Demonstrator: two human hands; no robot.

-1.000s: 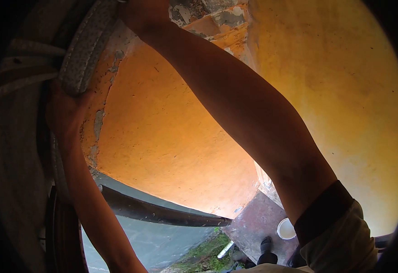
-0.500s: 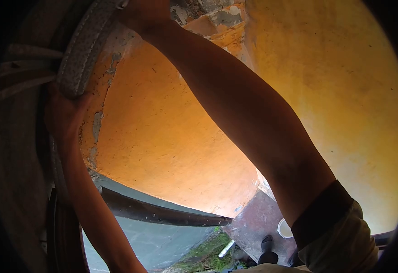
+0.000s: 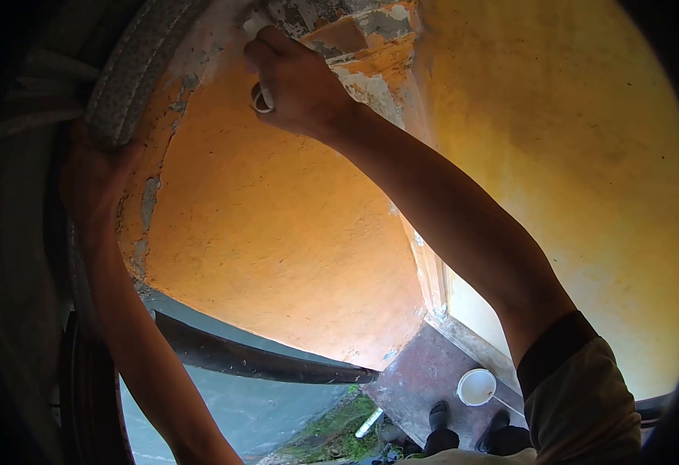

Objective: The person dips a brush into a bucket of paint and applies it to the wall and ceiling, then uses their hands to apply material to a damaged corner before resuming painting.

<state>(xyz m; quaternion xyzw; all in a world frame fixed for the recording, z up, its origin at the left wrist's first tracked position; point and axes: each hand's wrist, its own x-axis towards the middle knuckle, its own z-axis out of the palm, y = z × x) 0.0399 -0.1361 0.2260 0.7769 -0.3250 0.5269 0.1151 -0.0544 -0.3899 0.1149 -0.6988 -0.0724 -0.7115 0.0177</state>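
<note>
My left hand (image 3: 99, 167), at the left, is closed around the lower part of a grey, speckled curved bar (image 3: 134, 85); its fingers are partly hidden in shadow. My right hand (image 3: 297, 81) is up against the upper part of the orange wall (image 3: 277, 225), closed on a white-handled tool (image 3: 259, 23). A pale ring-shaped end (image 3: 262, 101) pokes out below the fist; the working end is blurred. Beside this hand, a strip of peeling paint and bare grey plaster (image 3: 370, 89) runs along the top.
Yellow wall (image 3: 556, 155) fills the right. Below are a dark rail (image 3: 254, 356), a white bucket (image 3: 476, 387) on the reddish floor (image 3: 417, 372), dark shoes (image 3: 438, 416), green plants (image 3: 324, 434) and a short white pipe (image 3: 369, 423).
My right hand has come down and right from the top edge, bringing the white-handled tool into view. My left hand keeps its grip. The view has shifted slightly, showing more of the bucket.
</note>
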